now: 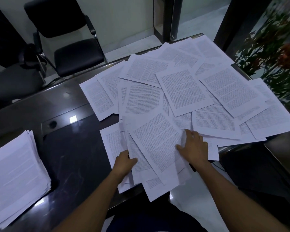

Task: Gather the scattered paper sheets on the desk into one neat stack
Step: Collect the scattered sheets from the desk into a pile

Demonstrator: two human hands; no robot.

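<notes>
Dark and glossy, the bench point(77, 148) carries printed sheets point(182, 91) spread loosely over its middle and far right part, many overlapping at different angles. One gathered stack point(15, 173) lies apart at the near left. Both hands work on the near bundle point(154, 148), whose long axis runs tilted, from the far left toward the near right, with its near end hanging over the bench edge. The left hand point(124, 162) pinches the bundle's left edge, thumb on top. The right hand point(193, 146) lies on the bundle's right edge with fingers rather straight, pressing and not clenched. So each grip has one long side of the bundle between them. Most loose sheets lie far and right from here, nearer to the right hand; the stack is well apart to the left, nearer to the left hand.
</notes>
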